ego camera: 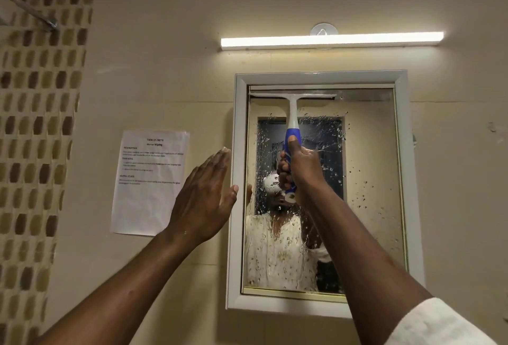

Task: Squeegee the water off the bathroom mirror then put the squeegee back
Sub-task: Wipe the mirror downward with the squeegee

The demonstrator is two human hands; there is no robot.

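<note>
A white-framed bathroom mirror point(368, 207) hangs on the beige wall, its glass speckled with water drops. My right hand point(302, 163) grips the blue handle of a white squeegee point(292, 109), thumb along the handle. The squeegee's blade lies across the top left of the glass, just under the upper frame. My left hand point(204, 196) is raised with straight fingers beside the mirror's left frame, thumb touching or nearly touching the frame edge.
A printed sheet of paper point(149, 182) is stuck on the wall left of the mirror. A lit tube light point(331, 40) runs above the mirror. A mosaic tile strip point(35, 124) and a metal shower arm point(30, 11) are at far left.
</note>
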